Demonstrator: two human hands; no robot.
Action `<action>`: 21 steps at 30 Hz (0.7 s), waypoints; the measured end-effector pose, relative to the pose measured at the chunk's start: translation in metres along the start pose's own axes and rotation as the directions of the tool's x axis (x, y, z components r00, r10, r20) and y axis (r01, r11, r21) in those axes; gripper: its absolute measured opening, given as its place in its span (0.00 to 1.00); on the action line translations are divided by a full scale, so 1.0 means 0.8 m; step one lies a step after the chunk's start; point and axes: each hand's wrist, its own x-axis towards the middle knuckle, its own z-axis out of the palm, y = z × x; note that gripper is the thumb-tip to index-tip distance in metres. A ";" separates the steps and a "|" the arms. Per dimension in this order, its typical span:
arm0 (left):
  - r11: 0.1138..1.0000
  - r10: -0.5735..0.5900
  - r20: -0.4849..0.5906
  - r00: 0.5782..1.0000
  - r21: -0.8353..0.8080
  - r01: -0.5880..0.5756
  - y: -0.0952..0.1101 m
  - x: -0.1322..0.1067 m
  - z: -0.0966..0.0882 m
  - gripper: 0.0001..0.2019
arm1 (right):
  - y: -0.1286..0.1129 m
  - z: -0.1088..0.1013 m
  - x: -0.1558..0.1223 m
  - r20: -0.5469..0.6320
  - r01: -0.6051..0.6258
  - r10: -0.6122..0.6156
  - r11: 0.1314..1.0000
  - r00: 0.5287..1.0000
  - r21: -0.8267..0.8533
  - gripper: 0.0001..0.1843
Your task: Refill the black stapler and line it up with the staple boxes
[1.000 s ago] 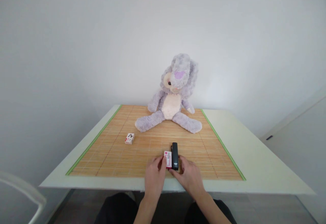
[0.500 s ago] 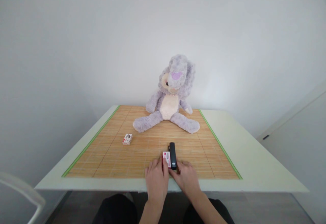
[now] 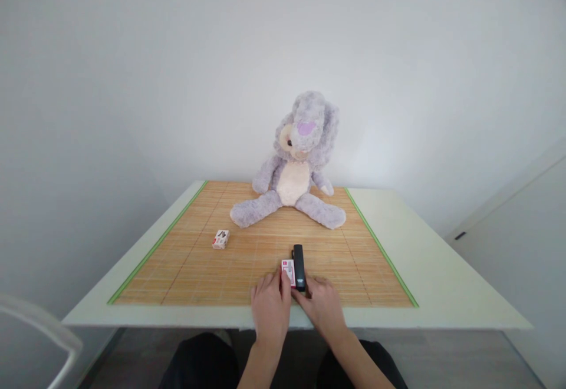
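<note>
Near the front edge of the bamboo mat, a black stapler (image 3: 299,266) lies lengthwise, pointing away from me. Against its left side sits a small red-and-white box (image 3: 289,270), which looks like a staple box. My left hand (image 3: 270,306) is closed on the box, thumb over its face and fingers along its left side. My right hand (image 3: 322,306) holds the stapler's near end from the right, its thumb reaching round the front by the box's lower edge. Some fingertips are hidden.
A lilac plush rabbit (image 3: 293,183) sits at the back of the bamboo mat (image 3: 186,271), legs spread. Another small patterned box (image 3: 220,239) lies left of centre. The white table (image 3: 460,300) stands against a wall. A white curved bar (image 3: 44,324) shows at lower left.
The whole view has shifted up very slightly. Both hands, the stapler and the box keep their places relative to each other.
</note>
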 end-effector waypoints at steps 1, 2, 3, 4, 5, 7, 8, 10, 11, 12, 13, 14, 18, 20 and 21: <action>1.000 -0.003 0.002 1.000 -0.006 0.003 0.000 0.000 0.000 0.21 | 0.000 0.000 0.000 0.000 0.000 0.000 1.000 1.000 0.003 0.23; 1.000 -0.004 0.007 1.000 -0.013 0.004 0.000 -0.001 0.000 0.21 | 0.000 0.000 0.000 -0.001 -0.002 0.002 1.000 1.000 0.006 0.23; 1.000 -0.004 0.013 1.000 -0.023 0.004 0.001 -0.001 0.001 0.22 | -0.001 0.000 -0.001 -0.004 -0.005 0.005 1.000 1.000 0.008 0.24; 0.999 -0.004 0.019 1.000 -0.035 0.005 0.000 -0.001 0.001 0.22 | -0.001 0.000 -0.001 -0.008 -0.009 0.009 1.000 1.000 0.010 0.26; 0.999 -0.006 0.024 1.000 -0.049 0.008 -0.001 0.000 0.000 0.22 | -0.002 0.000 -0.002 -0.014 -0.017 0.017 1.000 1.000 0.014 0.29; 0.997 -0.023 0.020 1.000 -0.075 0.025 -0.008 0.007 -0.003 0.23 | -0.003 0.000 -0.003 -0.029 -0.042 0.043 0.999 0.999 0.027 0.38; 0.995 -0.041 0.008 0.999 -0.086 0.041 -0.015 0.013 -0.006 0.23 | -0.004 0.001 -0.004 -0.035 -0.058 0.059 0.998 0.998 0.033 0.42; 0.992 -0.094 -0.037 0.995 -0.092 0.091 -0.033 0.031 -0.016 0.23 | -0.005 0.002 -0.005 -0.041 -0.082 0.084 0.996 0.996 0.040 0.49; 0.988 -0.133 -0.075 0.988 -0.087 0.126 -0.045 0.043 -0.022 0.24 | -0.005 0.003 -0.006 -0.041 -0.086 0.087 0.996 0.995 0.040 0.50; 0.983 -0.175 -0.120 0.977 -0.077 0.166 -0.058 0.056 -0.030 0.26 | -0.005 0.003 -0.006 -0.040 -0.085 0.087 0.996 0.995 0.038 0.51; 0.975 -0.219 -0.173 0.960 -0.065 0.211 -0.072 0.070 -0.038 0.28 | -0.005 0.004 -0.006 -0.040 -0.083 0.084 0.996 0.996 0.038 0.51; 0.965 -0.263 -0.226 0.938 -0.056 0.257 -0.086 0.083 -0.045 0.31 | -0.006 0.004 -0.007 -0.041 -0.080 0.082 0.996 0.996 0.040 0.51; 0.926 -0.370 -0.339 0.865 -0.057 0.373 -0.129 0.128 -0.069 0.40 | -0.008 0.000 -0.007 -0.046 -0.080 0.083 0.995 0.996 0.054 0.50; 0.925 -0.374 -0.312 0.873 -0.061 0.375 -0.141 0.143 -0.073 0.33 | -0.010 -0.002 -0.007 -0.044 -0.081 0.084 0.995 0.995 0.058 0.50; 0.927 -0.372 -0.291 0.881 -0.061 0.371 -0.145 0.148 -0.073 0.29 | -0.011 -0.003 -0.007 -0.041 -0.083 0.085 0.995 0.995 0.060 0.50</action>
